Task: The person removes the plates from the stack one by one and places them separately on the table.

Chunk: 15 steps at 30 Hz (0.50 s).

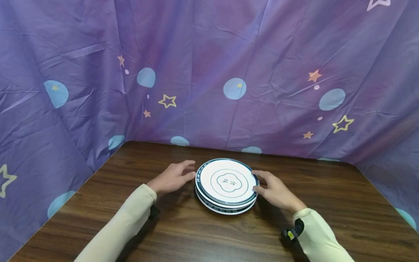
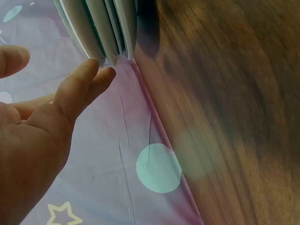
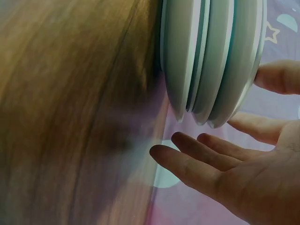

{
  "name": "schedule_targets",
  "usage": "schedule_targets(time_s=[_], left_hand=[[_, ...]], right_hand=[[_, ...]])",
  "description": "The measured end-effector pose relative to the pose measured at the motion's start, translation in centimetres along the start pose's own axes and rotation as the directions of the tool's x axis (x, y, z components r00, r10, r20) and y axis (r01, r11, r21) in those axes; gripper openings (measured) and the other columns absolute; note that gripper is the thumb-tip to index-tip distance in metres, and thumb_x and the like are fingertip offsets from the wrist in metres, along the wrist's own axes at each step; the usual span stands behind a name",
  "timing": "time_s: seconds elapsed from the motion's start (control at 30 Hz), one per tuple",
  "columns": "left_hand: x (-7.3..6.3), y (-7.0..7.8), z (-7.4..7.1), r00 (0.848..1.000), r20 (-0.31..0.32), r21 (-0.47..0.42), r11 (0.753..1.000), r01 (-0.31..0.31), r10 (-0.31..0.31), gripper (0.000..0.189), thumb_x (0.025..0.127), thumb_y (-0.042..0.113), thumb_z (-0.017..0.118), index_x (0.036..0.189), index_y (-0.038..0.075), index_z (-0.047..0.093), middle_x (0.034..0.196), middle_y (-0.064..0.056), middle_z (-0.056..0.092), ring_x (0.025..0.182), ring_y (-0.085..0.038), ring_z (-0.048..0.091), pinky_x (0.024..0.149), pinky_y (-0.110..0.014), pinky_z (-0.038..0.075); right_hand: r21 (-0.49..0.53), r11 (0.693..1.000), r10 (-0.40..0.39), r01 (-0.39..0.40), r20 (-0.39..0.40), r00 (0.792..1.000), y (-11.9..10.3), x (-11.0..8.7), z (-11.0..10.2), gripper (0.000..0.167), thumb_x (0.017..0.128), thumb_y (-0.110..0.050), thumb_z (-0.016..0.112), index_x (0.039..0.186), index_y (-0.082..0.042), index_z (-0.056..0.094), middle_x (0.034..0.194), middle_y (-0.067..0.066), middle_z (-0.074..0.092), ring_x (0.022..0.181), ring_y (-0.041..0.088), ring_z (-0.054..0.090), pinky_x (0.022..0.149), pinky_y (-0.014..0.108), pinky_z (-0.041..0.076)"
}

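Note:
A stack of several white plates (image 1: 229, 182) with dark blue patterned rims stands on the wooden table. The top plate bears a flower-shaped outline around dark characters. To the left of the stack is my left hand (image 1: 173, 177), its fingers extended toward the rim and holding nothing. My right hand (image 1: 276, 189) reaches in from the right, with thumb and forefinger at the top plate's rim. In the right wrist view, the other fingers (image 3: 197, 168) stretch out loosely beside the stacked plates (image 3: 220, 56). The left wrist view has the stack's edge (image 2: 105, 28) just past my fingertips.
The dark wooden table (image 1: 203, 240) reaches back to a purple cloth (image 1: 209, 72) printed with stars and blue dots, which hangs behind and at both sides. Dark wrist straps (image 1: 296, 231) sit over my pale sleeves.

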<state>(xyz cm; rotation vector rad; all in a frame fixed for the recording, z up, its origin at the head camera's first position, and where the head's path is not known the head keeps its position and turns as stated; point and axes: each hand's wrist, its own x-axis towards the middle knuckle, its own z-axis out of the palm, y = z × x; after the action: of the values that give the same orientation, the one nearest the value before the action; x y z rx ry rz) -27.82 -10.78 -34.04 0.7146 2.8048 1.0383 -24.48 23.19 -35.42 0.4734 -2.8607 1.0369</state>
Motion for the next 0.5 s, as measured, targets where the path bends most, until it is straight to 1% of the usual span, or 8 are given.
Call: schedule_targets(time_s=[0.1, 0.23, 0.37, 0.5], left_hand=[[0.12, -0.06, 0.27, 1.000, 0.000, -0.030, 0.999, -0.022, 0.022, 0.049, 0.103, 0.023, 0.052, 0.146, -0.001, 0.046, 0.139, -0.020, 0.062, 0.131, -0.033, 0.059, 0.111, -0.047, 0.046], [0.29, -0.33, 0.65, 0.999, 0.004, -0.051, 0.998, -0.046, 0.046, 0.049, 0.102, 0.021, 0.052, 0.142, -0.006, 0.048, 0.135, -0.021, 0.065, 0.128, -0.033, 0.061, 0.109, -0.046, 0.048], [0.45, -0.57, 0.90, 0.999, -0.005, -0.076, 0.996, -0.039, 0.039, 0.048, 0.101, 0.021, 0.053, 0.140, -0.006, 0.051, 0.133, -0.020, 0.066, 0.127, -0.032, 0.062, 0.108, -0.045, 0.048], [0.50, -0.65, 1.00, 0.999, 0.003, -0.097, 0.995, -0.032, 0.033, 0.046, 0.101, 0.019, 0.055, 0.139, -0.006, 0.053, 0.134, -0.020, 0.065, 0.127, -0.032, 0.062, 0.108, -0.045, 0.048]], right_hand=[[-0.001, 1.000, 0.012, -0.012, 0.009, 1.000, 0.05, 0.10, -0.04, 0.056, 0.094, -0.010, 0.061, 0.144, 0.009, 0.044, 0.145, 0.032, 0.049, 0.135, 0.047, 0.047, 0.109, 0.060, 0.041], [-0.006, 1.000, 0.004, -0.004, 0.014, 1.000, 0.15, 0.21, -0.06, 0.055, 0.094, -0.010, 0.061, 0.143, 0.009, 0.046, 0.143, 0.032, 0.051, 0.135, 0.046, 0.048, 0.110, 0.060, 0.040], [0.016, 1.000, 0.004, -0.004, 0.028, 1.000, 0.25, 0.31, -0.09, 0.055, 0.094, -0.010, 0.061, 0.142, 0.009, 0.046, 0.144, 0.032, 0.051, 0.134, 0.045, 0.049, 0.111, 0.059, 0.039], [0.044, 0.999, 0.013, -0.016, 0.051, 0.999, 0.31, 0.42, -0.09, 0.056, 0.093, -0.009, 0.061, 0.143, 0.010, 0.044, 0.144, 0.031, 0.051, 0.132, 0.043, 0.052, 0.109, 0.058, 0.042]])
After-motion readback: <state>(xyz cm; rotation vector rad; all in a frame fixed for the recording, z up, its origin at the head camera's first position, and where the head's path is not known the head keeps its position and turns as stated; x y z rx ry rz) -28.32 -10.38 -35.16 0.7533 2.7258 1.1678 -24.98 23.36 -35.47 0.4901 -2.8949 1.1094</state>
